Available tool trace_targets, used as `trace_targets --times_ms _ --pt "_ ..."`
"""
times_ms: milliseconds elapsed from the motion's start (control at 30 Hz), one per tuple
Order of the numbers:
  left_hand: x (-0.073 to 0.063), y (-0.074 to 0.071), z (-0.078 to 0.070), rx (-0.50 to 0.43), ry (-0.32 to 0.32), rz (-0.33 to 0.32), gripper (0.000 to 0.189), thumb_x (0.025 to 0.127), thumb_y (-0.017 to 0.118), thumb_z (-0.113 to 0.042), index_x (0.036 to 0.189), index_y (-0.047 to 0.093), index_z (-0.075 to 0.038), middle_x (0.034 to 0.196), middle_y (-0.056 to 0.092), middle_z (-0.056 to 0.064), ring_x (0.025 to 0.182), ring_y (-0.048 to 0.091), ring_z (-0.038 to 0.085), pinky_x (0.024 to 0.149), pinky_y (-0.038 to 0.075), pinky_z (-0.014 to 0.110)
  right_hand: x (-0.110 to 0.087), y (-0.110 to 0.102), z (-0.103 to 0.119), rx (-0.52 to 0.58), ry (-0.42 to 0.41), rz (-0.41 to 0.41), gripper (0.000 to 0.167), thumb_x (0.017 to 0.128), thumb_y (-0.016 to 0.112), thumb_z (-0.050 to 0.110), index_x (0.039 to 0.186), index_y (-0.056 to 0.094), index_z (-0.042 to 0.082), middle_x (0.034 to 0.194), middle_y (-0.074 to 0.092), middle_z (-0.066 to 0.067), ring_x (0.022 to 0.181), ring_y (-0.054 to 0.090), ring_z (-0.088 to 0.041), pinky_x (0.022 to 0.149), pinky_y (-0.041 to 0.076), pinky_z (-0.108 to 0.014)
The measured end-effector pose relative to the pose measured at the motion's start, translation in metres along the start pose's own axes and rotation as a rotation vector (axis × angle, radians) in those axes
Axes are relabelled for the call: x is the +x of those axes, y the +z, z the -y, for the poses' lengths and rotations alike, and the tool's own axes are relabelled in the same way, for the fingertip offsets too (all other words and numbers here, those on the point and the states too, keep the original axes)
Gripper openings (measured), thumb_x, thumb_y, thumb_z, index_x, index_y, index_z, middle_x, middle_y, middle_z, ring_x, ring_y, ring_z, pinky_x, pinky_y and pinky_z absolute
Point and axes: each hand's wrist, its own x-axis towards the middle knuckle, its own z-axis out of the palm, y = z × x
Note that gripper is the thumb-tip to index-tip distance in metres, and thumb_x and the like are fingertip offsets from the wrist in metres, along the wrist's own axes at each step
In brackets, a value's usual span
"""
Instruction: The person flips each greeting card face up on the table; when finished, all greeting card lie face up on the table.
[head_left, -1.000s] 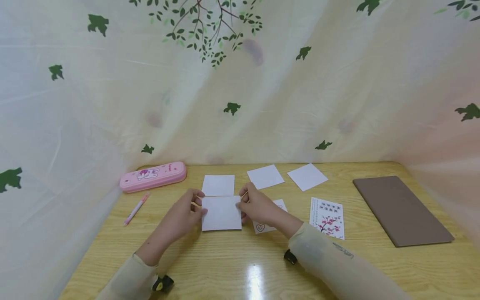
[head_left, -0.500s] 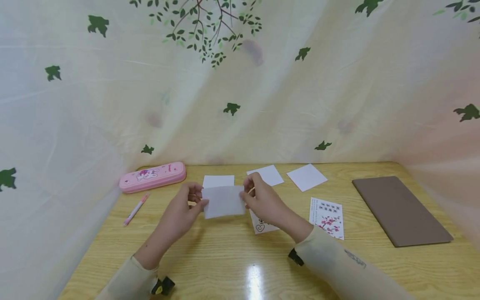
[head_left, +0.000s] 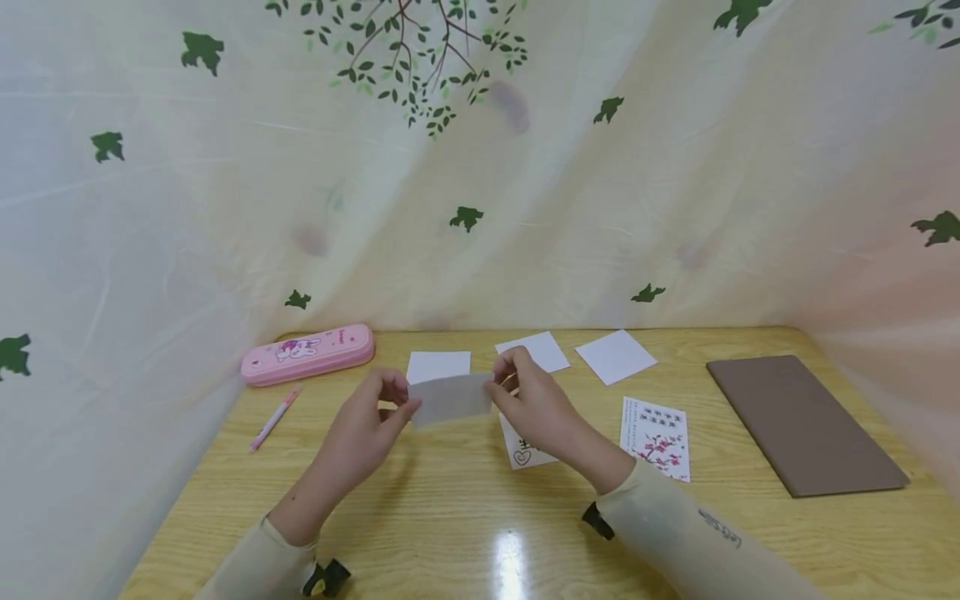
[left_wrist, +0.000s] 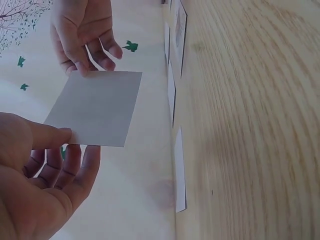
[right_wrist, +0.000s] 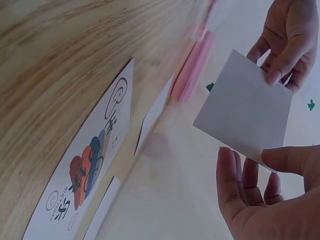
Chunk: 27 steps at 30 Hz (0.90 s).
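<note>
A blank white card point(head_left: 452, 398) is held up above the wooden table, tilted so that it looks narrow in the head view. My left hand point(head_left: 375, 412) pinches its left edge between thumb and fingers. At the opposite edge my right hand point(head_left: 534, 404) pinches it the same way. Both wrist views show the plain face of the card point(left_wrist: 100, 107), with a thumb on it at each side. Under my right hand lies a card with a drawn heart and lettering point(head_left: 521, 450), partly hidden; the right wrist view shows its coloured picture point(right_wrist: 85, 165).
Behind the held card lies a blank card point(head_left: 438, 365), with another blank card point(head_left: 547, 350) and a third blank card point(head_left: 617, 357) to its right. A blossom-printed card point(head_left: 656, 437) and a brown folder point(head_left: 806, 425) lie right. A pink pencil case point(head_left: 307, 354) and a pen point(head_left: 275, 419) lie left.
Both hands have raised the white card from low over the table and tilted it, so its face looks narrower. My right hand has shifted slightly right; the things on the table stay put.
</note>
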Motion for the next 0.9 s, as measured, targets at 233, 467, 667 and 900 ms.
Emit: trace_targets --times_ms 233,467,667,900 --pt "-0.001 0.003 0.004 0.013 0.054 0.003 0.017 0.103 0.07 -0.008 0.117 0.061 -0.009 0.115 0.069 0.007 0.109 0.066 0.021 0.092 0.065 0.036 0.0 -0.001 -0.004 0.001 0.013 -0.001 0.014 0.105 0.067 0.016 0.113 0.056 0.011 0.114 0.067 -0.007 0.104 0.068 -0.02 0.08 0.057 -0.029" --pt "-0.001 0.004 0.009 0.034 0.105 0.004 0.018 0.102 0.072 -0.007 0.116 0.062 -0.011 0.114 0.069 0.005 0.107 0.067 0.02 0.09 0.063 0.032 0.002 -0.006 -0.011 -0.002 0.031 0.059 0.018 0.107 0.066 0.024 0.12 0.062 0.012 0.117 0.069 -0.006 0.104 0.067 -0.02 0.078 0.057 -0.029" --pt "-0.002 0.004 0.01 0.059 0.164 -0.021 0.018 0.101 0.072 -0.006 0.115 0.062 -0.011 0.114 0.069 0.004 0.107 0.068 0.02 0.09 0.065 0.034 0.0 -0.013 -0.014 -0.025 0.073 0.125 0.036 0.108 0.064 0.029 0.137 0.062 0.007 0.122 0.069 -0.009 0.093 0.067 -0.018 0.067 0.056 -0.029" --pt "-0.003 0.004 0.012 0.086 0.269 -0.083 0.019 0.099 0.073 -0.003 0.113 0.064 -0.01 0.11 0.069 0.004 0.104 0.07 0.017 0.091 0.066 0.036 0.0 -0.014 -0.022 0.068 0.162 0.172 0.032 0.111 0.057 0.027 0.134 0.063 0.005 0.121 0.071 -0.018 0.091 0.074 -0.028 0.078 0.066 -0.036"
